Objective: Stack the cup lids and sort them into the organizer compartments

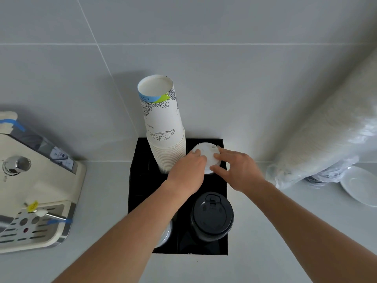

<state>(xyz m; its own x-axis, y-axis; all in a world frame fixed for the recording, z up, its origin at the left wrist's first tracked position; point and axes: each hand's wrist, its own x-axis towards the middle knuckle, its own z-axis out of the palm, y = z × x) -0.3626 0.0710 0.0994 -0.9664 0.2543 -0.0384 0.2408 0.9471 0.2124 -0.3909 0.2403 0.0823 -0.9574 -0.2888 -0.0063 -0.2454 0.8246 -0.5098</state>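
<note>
Two hands of mine are on one white lid (206, 155), which sits at the top of the far right compartment of the black organizer (224, 181). My left hand (186, 172) grips the lid's left edge with its fingers curled over the rim, and my right hand (237, 170) holds the right edge, thumb and fingers pressed against it. I cannot tell whether more white lids lie stacked beneath this one, since my hands cover its sides.

One tall stack of paper cups (163, 123) stands upside down in the far left compartment, just beside my left hand and touching the lid's side of the organizer. One stack of black lids (212, 216) fills the near right compartment, rising above the organizer's edge. One stack of clear lids (166, 233) shows partly in the near left compartment, mostly hidden under my left forearm.

One coffee machine (34, 186) sits at the left, well apart from the organizer, with bare counter (106, 201) between them. At the right, one long sleeve of cups in plastic wrap (318, 139) leans against the wall, its lower end near the organizer's far right corner, and one white saucer (361, 186) lies beside it. The organizer's back edge stands against the tiled wall (224, 68); the counter near its front edge is open.
</note>
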